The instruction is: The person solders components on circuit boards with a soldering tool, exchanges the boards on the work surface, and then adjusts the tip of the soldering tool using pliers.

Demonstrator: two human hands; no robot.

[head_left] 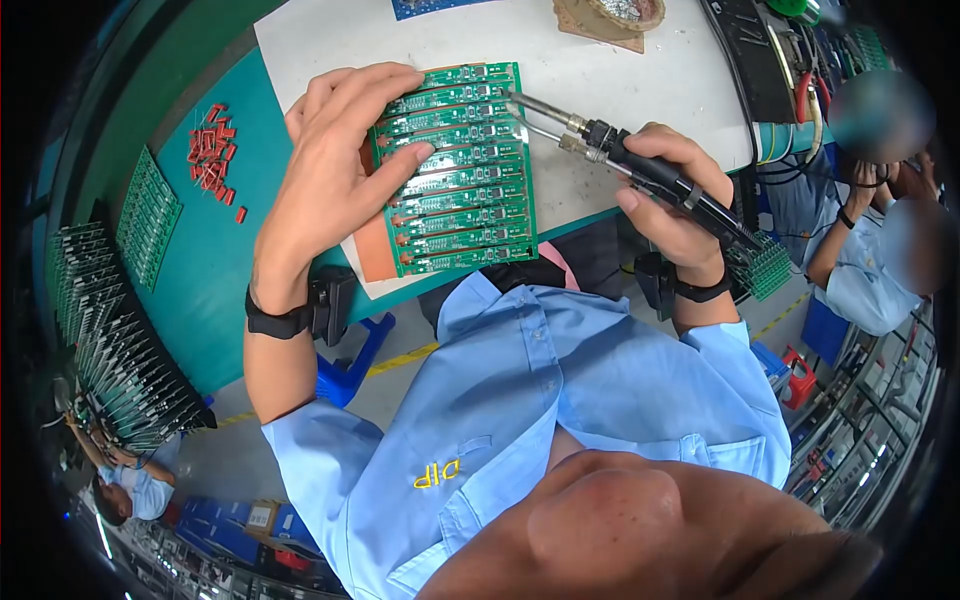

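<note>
My left hand (340, 165) grips the left side of a green circuit board panel (465, 180), thumb lying across its top face and fingers along the far left corner. The panel is divided into several narrow strips carrying small black parts. Under its left edge a brown-orange sheet (376, 258) sticks out. My right hand (685, 190) is closed around the black handle of a soldering iron (640, 165) with a thin metal feed tube beside its tip. The tip points left, at the panel's upper right edge; whether it touches cannot be made out.
Red components (212, 155) lie in a pile on the green mat (240, 330), near another green board (150, 220). A black rack of boards (115, 330) stands at the left. A round tip-cleaning dish (628, 12) sits at the back. Co-workers (865, 250) are at the right and lower left.
</note>
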